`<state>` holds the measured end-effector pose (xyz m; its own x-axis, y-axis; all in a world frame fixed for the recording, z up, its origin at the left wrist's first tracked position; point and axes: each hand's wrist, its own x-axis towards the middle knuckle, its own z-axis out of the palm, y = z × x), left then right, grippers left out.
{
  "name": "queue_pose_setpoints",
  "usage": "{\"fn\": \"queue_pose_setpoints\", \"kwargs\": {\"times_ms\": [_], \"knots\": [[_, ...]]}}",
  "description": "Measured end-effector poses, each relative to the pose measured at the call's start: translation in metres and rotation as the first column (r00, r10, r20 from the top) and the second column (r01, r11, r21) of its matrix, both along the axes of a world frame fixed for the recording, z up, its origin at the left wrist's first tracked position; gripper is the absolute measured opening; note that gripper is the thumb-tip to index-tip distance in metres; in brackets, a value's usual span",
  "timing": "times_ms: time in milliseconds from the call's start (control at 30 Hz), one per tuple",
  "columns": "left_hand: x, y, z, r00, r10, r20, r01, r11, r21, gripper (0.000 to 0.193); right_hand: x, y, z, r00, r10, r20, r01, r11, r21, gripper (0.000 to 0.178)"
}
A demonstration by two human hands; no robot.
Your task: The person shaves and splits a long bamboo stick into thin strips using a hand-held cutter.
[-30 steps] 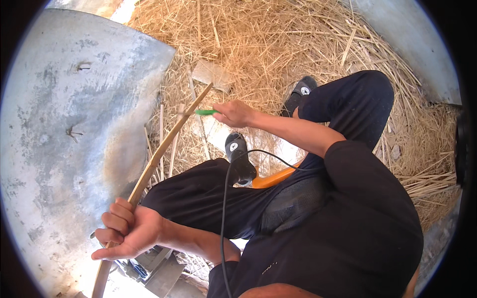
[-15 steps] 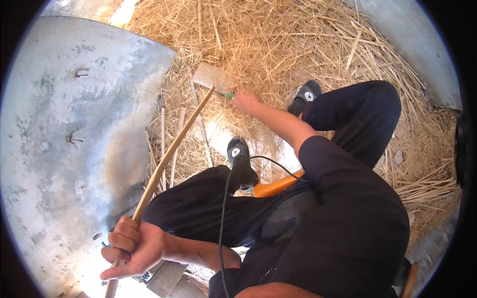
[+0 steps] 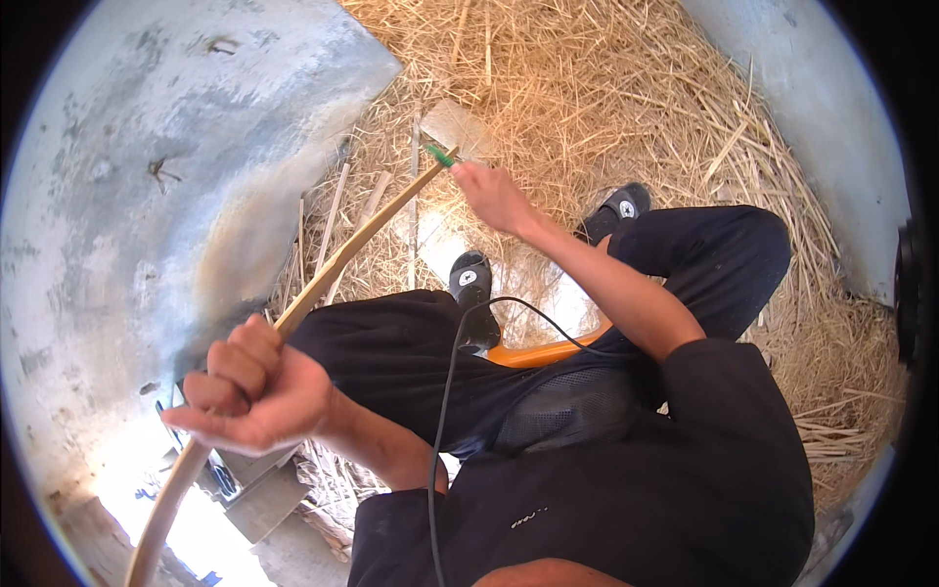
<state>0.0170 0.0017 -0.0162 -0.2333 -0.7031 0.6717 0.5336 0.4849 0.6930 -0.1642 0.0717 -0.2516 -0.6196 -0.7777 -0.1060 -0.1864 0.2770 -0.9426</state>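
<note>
A long, pale, slightly bent wooden strip (image 3: 337, 262) runs slantwise from the lower left up to the middle. My left hand (image 3: 264, 386) is closed around its lower part, palm side up. Farther off, my right hand (image 3: 497, 199) has its fingers closed on a small green object (image 3: 440, 155), perhaps a handle; its exact kind is too small to make out. The green object lies close against the strip's far tip, and whether they touch I cannot tell.
Straw and shavings (image 3: 577, 88) cover the floor, with a flat pale board (image 3: 455, 125) beyond the strip's tip. A grey metal-like sheet (image 3: 127, 215) curves along the left. An orange seat edge (image 3: 538, 354) and a black cable (image 3: 450, 391) are between my legs.
My left hand has risen closer to the view with the strip. My right hand has drawn the green object to the strip's tip, and the view has shifted a little.
</note>
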Motion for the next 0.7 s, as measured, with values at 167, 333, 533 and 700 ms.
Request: {"fn": "queue_pose_setpoints", "kwargs": {"times_ms": [167,333,533,700], "knots": [[-0.001,-0.001,-0.004,0.992,-0.110,-0.056,0.104,0.989,-0.103,0.049,0.066,0.038,0.083,0.986,0.150,-0.069,-0.162,0.963,-0.218,0.041],[-0.003,0.004,-0.009,0.975,-0.189,-0.117,0.180,0.980,-0.085,0.049,0.076,0.048,0.083,0.986,0.021,-0.163,-0.022,1.000,-0.003,0.036],[-0.008,0.010,-0.005,0.989,-0.103,-0.106,0.104,0.995,0.003,0.051,0.075,0.049,0.071,0.959,0.091,-0.268,-0.118,0.989,-0.088,0.034],[-0.014,0.002,0.007,0.993,-0.118,-0.002,0.118,0.993,-0.023,0.046,0.047,0.051,0.063,0.970,0.077,-0.232,-0.053,0.993,0.109,0.040]]}}
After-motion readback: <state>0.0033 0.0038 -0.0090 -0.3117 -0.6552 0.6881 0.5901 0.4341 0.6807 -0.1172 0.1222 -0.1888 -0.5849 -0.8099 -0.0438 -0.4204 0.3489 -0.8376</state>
